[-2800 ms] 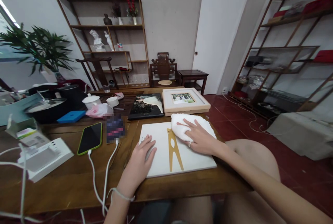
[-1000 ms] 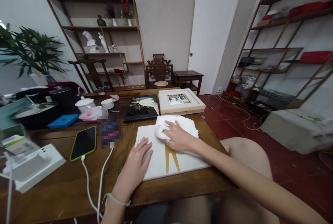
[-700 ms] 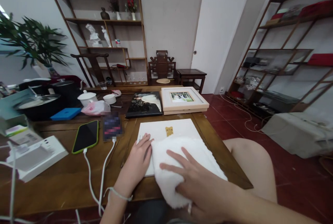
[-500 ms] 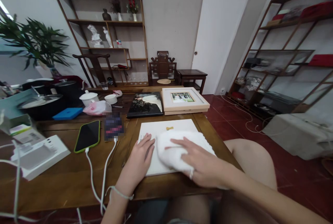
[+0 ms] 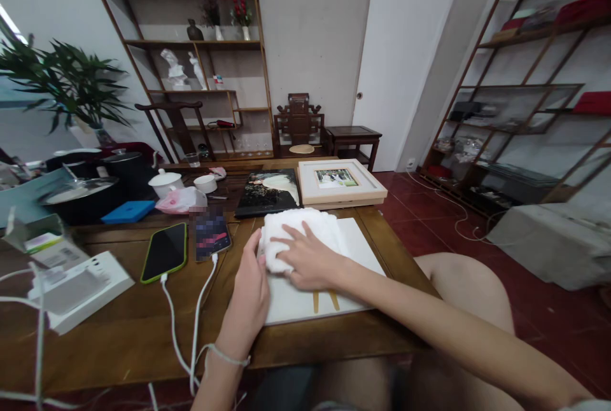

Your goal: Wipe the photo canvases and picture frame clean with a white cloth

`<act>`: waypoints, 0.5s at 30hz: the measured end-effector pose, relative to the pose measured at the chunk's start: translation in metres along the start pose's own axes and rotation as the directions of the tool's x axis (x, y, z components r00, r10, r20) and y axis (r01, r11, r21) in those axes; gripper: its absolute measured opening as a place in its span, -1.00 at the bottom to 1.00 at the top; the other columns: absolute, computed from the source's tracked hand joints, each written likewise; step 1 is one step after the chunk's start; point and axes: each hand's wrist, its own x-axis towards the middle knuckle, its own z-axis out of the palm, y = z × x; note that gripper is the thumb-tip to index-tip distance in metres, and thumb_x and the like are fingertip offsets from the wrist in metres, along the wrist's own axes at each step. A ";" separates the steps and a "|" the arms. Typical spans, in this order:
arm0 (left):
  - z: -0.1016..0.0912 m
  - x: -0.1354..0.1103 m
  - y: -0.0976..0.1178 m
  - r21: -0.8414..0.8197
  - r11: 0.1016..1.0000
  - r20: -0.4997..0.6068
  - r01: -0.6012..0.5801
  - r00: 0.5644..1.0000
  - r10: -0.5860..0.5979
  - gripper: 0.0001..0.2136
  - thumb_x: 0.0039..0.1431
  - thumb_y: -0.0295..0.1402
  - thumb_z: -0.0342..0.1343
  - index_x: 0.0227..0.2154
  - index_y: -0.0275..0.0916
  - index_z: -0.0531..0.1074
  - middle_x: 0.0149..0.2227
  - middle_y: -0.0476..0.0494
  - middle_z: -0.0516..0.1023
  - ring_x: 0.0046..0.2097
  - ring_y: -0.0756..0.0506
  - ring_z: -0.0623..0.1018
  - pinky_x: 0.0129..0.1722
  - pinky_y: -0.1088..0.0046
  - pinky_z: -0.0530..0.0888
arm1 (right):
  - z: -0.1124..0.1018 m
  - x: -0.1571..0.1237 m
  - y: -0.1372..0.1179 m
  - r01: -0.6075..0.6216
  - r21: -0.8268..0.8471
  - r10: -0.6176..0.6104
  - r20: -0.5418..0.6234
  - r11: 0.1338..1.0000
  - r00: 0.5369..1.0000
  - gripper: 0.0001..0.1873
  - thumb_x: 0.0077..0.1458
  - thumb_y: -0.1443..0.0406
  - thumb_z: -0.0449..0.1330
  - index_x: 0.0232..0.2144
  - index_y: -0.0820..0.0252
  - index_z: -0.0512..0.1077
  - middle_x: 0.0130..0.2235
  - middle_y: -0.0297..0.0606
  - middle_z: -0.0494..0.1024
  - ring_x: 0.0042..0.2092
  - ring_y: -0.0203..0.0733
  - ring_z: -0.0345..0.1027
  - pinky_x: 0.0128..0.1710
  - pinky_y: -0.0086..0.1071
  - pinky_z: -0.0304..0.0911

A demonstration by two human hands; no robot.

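A flat white panel (image 5: 359, 247) with gold marks lies on the wooden table in front of me. On its upper left part rests a folded white cloth (image 5: 305, 225). My right hand (image 5: 305, 258) presses down on the cloth from above, fingers spread wide. My left hand (image 5: 252, 284) is open at the panel's left edge, its fingers stretched along the side close to the cloth. Part of the panel is hidden beneath the cloth and my right forearm.
Beyond the panel lie a dark photo panel (image 5: 268, 191) and a light wooden picture frame (image 5: 342, 183). To the left are a green-cased phone (image 5: 165, 253), a second phone (image 5: 212, 236) on a white cable, a white box (image 5: 88, 293), a blue box (image 5: 128, 211) and pots.
My right hand has moved the white cloth left and away from me across the panel, uncovering gold marks near the front. My left hand has turned onto its side at the panel's edge.
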 end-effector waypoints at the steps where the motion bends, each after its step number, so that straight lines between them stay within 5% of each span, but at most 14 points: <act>1: 0.000 0.000 -0.001 -0.005 1.000 -0.022 0.013 1.000 -0.013 -0.58 0.29 -0.27 -0.29 0.17 -0.28 0.00 0.17 -0.33 0.24 0.18 -0.15 0.29 0.15 0.17 0.22 | -0.001 -0.005 -0.008 0.059 -0.012 -0.059 0.007 0.998 0.998 -0.67 0.05 0.27 0.03 -0.15 0.23 0.42 0.18 -0.08 0.22 0.24 0.24 -0.19 0.08 0.31 -0.20; 4: -0.002 0.001 -0.002 0.014 1.000 -0.061 0.024 0.998 -0.024 -0.58 0.29 -0.26 -0.31 0.16 -0.27 0.03 0.15 -0.29 0.27 0.17 -0.15 0.29 0.16 0.19 0.23 | -0.009 -0.032 -0.026 0.184 0.003 -0.184 0.049 0.983 0.982 -0.71 -0.01 0.29 0.08 -0.22 0.18 0.46 0.19 -0.13 0.22 0.25 0.19 -0.21 0.11 0.27 -0.23; 8: -0.003 0.000 0.001 0.101 0.990 -0.020 -0.101 0.994 0.104 -0.63 0.28 -0.32 -0.27 0.06 -0.34 0.23 0.08 -0.31 0.36 0.14 -0.14 0.34 0.15 0.22 0.26 | -0.017 -0.070 -0.030 0.261 0.104 -0.271 0.092 0.960 0.958 -0.73 -0.13 0.32 0.14 -0.29 0.18 0.47 0.19 -0.20 0.22 0.26 0.10 -0.20 0.18 0.16 -0.30; 11: -0.001 -0.002 0.001 0.141 0.971 0.138 -0.194 0.975 0.175 -0.66 0.26 -0.38 -0.22 -0.04 -0.35 0.35 0.06 -0.31 0.40 0.12 -0.14 0.37 0.15 0.23 0.28 | -0.014 -0.089 -0.020 0.151 0.157 -0.156 0.023 0.976 0.987 -0.77 -0.13 0.35 0.11 -0.33 0.22 0.45 0.14 -0.12 0.30 0.25 0.04 -0.13 0.21 0.08 -0.29; 15: 0.000 -0.004 0.000 0.184 0.952 0.295 -0.244 0.938 0.183 -0.69 0.22 -0.41 -0.14 -0.05 -0.24 0.40 0.04 -0.24 0.45 0.11 -0.17 0.40 0.12 0.10 0.30 | -0.007 -0.098 0.004 -0.143 0.179 0.165 -0.117 0.973 0.979 -0.79 0.01 0.37 0.02 -0.30 0.28 0.41 0.06 0.05 0.35 0.21 0.01 -0.01 0.18 0.02 -0.15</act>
